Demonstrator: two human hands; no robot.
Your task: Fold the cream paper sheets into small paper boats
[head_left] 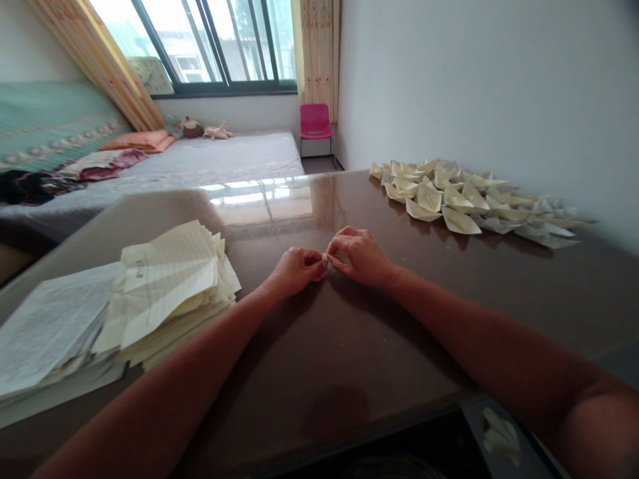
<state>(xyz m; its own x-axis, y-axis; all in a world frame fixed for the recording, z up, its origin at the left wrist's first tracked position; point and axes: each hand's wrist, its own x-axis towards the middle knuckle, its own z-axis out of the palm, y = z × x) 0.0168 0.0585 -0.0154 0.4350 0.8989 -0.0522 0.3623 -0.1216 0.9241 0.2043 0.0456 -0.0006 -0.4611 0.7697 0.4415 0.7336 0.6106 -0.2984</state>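
My left hand (295,269) and my right hand (360,256) meet at the middle of the brown table (349,346). Both are closed, fingertips pinched together on a small folded piece of pale paper (325,257) that barely shows between them. The hands rest on or just above the glossy tabletop. To my left lies a stack of loose paper sheets (164,286), partly folded and fanned. At the far right of the table sits a heap of several folded paper boats (449,196).
A bed (210,163) with pillows and soft toys stands beyond the table under a window. A pink chair (316,126) stands in the corner by the curtain. A white wall runs along the table's right side. A dark object (499,432) lies below the table's front edge.
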